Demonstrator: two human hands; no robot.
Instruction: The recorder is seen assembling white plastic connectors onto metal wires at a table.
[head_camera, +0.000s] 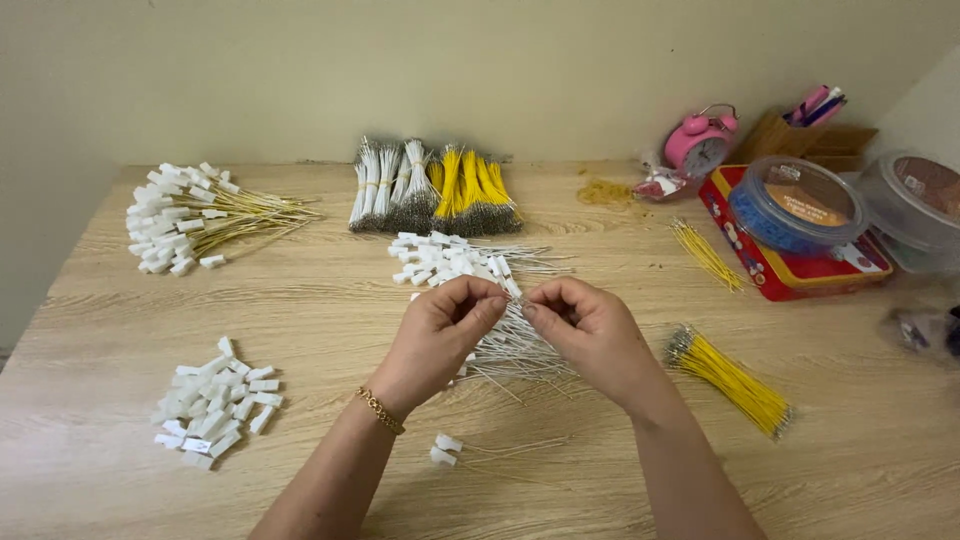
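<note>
My left hand (445, 325) and my right hand (590, 330) meet over the middle of the wooden table (330, 320), fingertips pinched together on a thin white wire with a small white connector (512, 290). Under them lies a pile of white wires with white connectors (455, 258). A gold bracelet is on my left wrist. Two finished white pieces (443, 450) lie near the front edge, below my hands.
Loose white connectors (215, 405) lie front left. Yellow wires with connectors (195, 215) are piled back left. Bundles of white and yellow wires (430, 190) sit at the back. A yellow wire bundle (730, 380) lies right, near a red tin (790, 270), plastic tubs and a pink clock (700, 145).
</note>
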